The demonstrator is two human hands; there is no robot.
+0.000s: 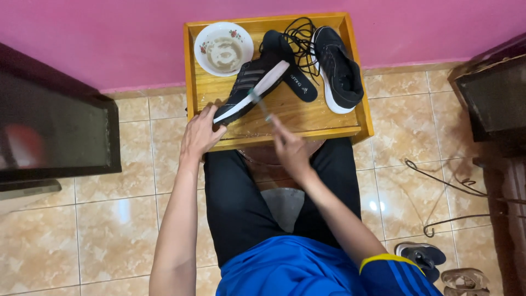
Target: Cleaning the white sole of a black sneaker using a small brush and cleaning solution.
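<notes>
Head view: left hand [200, 134] is curling its fingers onto the toe of a black shoe [249, 87] tilted on the wooden tray [307, 118]; right hand [289, 147] is closing around a brush [257, 101], its blurred head touching the shoe's sole. Beyond the fingers, a bowl [223, 48], an insole [298, 82], laces [301, 33] and a second shoe [339, 68] are lying.

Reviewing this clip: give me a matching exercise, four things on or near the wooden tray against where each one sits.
Things:
1. white bowl
2. shoe being brushed
3. second shoe
4. sandals

Places:
A. on the floor tiles, lower right
B. far left corner of the wooden tray
C. right side of the tray, untouched
D. held at one end by the left hand, with the right hand holding a brush to it

Pairs: 1-B, 2-D, 3-C, 4-A
</notes>
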